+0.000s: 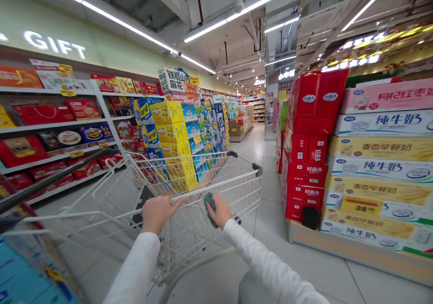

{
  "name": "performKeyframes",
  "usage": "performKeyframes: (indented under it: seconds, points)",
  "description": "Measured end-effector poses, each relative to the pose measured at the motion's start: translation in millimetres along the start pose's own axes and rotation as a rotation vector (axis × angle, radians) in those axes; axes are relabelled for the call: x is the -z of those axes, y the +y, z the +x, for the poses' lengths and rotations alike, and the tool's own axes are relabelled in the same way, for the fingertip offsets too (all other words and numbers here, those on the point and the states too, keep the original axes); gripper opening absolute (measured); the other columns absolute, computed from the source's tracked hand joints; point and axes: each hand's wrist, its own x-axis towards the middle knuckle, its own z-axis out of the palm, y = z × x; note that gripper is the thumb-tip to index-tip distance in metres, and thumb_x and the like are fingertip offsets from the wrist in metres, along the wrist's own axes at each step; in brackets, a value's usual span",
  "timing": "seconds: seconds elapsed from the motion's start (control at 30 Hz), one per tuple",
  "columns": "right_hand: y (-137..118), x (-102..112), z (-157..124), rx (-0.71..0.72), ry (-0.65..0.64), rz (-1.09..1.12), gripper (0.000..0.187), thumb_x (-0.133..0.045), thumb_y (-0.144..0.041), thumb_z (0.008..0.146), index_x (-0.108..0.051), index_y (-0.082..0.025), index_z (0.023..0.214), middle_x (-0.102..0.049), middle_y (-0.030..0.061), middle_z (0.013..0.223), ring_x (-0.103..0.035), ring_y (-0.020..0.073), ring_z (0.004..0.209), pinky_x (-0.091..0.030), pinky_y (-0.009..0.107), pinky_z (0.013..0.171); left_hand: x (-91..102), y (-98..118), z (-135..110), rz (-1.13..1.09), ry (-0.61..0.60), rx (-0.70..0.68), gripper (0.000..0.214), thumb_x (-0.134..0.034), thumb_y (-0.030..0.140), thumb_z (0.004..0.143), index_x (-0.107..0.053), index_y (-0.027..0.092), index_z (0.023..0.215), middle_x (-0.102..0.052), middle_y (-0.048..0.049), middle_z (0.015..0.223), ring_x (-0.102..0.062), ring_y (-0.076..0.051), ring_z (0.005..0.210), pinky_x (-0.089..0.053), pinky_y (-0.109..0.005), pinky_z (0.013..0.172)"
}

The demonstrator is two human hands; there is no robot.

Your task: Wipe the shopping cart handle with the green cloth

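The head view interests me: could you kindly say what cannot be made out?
In the head view:
Green item: partly hidden by the right hand.
Left hand: most fingertips hidden by the hand itself.
Black cart handle: end cut by left edge.
Far shelves: goods too small.

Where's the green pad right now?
Head view, a little below centre: the green pad is in the right hand, at the near side of the wire shopping cart, to the right of the left hand.
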Motion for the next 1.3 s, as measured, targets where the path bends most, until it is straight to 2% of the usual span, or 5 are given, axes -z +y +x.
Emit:
performKeyframes:
  seconds: [0.13, 0.23, 0.53, 0.87, 1.3]
  points:
    - [-66, -19, 1, 0.338, -0.138, -0.11, 0.016, -0.05, -0.036, 0.083, -0.052, -0.024, 0.094, -0.059, 0.004, 0.093, -0.057, 0.0179, 0.077, -0.037, 0.025, 0.057, -2.8, -1, -1, 0.014, 0.034, -0.021, 0.072, -0.018, 0.063, 0.085, -0.071, 0.015, 0.082, -0.069, -0.0178, 0.076, -0.065, -0.033, 0.078, -0.042, -0.036, 0.064]
    - [-67, -9, 9, 0.311, -0.086, -0.161, 0.017, -0.049, -0.036, 0.085, -0.053, -0.024, 0.097, -0.059, 0.0044, 0.096, -0.057, 0.0167, 0.078, -0.036, 0.024, 0.057, -4.7, -2, -3, 0.027, 0.047, -0.025, 0.072, -0.017, 0.063, 0.086, -0.071, 0.016, 0.083, -0.069, -0.0168, 0.076, -0.065, -0.032, 0.077, -0.042, -0.035, 0.063]
    - [74, 52, 14, -0.091, 0.027, -0.237, 0.019, -0.044, -0.035, 0.088, -0.054, -0.023, 0.097, -0.059, 0.0036, 0.1, -0.058, 0.0152, 0.078, -0.031, 0.023, 0.056, -1.9, -1, -6, 0.048, 0.053, 0.006, 0.071, -0.02, 0.067, 0.084, -0.07, 0.017, 0.077, -0.069, -0.0148, 0.071, -0.065, -0.033, 0.074, -0.04, -0.033, 0.059]
    - [180, 109, -4, -0.734, 0.531, -0.056, 0.037, -0.038, -0.048, 0.082, -0.05, -0.022, 0.107, -0.056, 0.0051, 0.11, -0.056, 0.0206, 0.089, -0.034, 0.026, 0.061, -10.1, -7, -2, 0.078, 0.101, 0.02, 0.07, -0.023, 0.071, 0.08, -0.069, 0.019, 0.072, -0.068, -0.013, 0.067, -0.065, -0.032, 0.069, -0.037, -0.032, 0.055]
    - [127, 55, 18, -0.582, 0.484, 0.181, 0.03, -0.045, -0.042, 0.078, -0.061, -0.022, 0.095, -0.062, 0.0048, 0.1, -0.056, 0.0212, 0.092, -0.039, 0.03, 0.075, -5.3, -6, -2, 0.079, 0.066, 0.021, 0.072, -0.021, 0.069, 0.08, -0.071, 0.018, 0.08, -0.068, -0.0152, 0.07, -0.064, -0.033, 0.071, -0.036, -0.032, 0.057]
